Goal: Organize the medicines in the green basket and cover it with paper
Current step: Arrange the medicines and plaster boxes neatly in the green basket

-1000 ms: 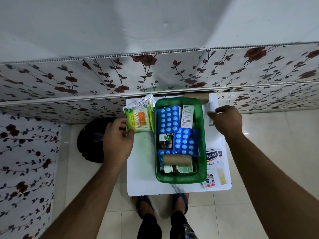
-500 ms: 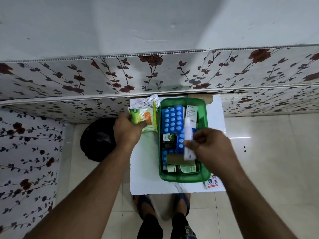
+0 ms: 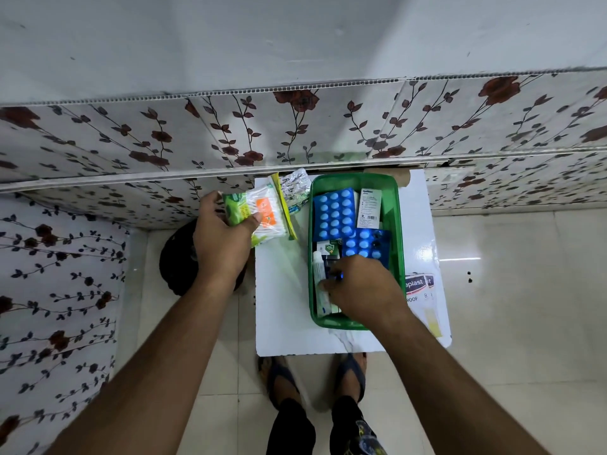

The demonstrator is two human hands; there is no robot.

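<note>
Both hands [image 3: 226, 238] [image 3: 364, 290] closed — packet [image 3: 262, 215], tube [image 3: 320, 274].

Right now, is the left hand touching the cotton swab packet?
Touching. The head view shows the left hand with its thumb and fingers wrapped around the cotton swab packet, held beside the green basket.

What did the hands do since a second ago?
The right hand left the table's far right edge, carried a white tube across and lowered it into the green basket, near its left wall. The left hand lifted the cotton bud packet slightly. The blue pill strips and plaster box stayed put.
</note>
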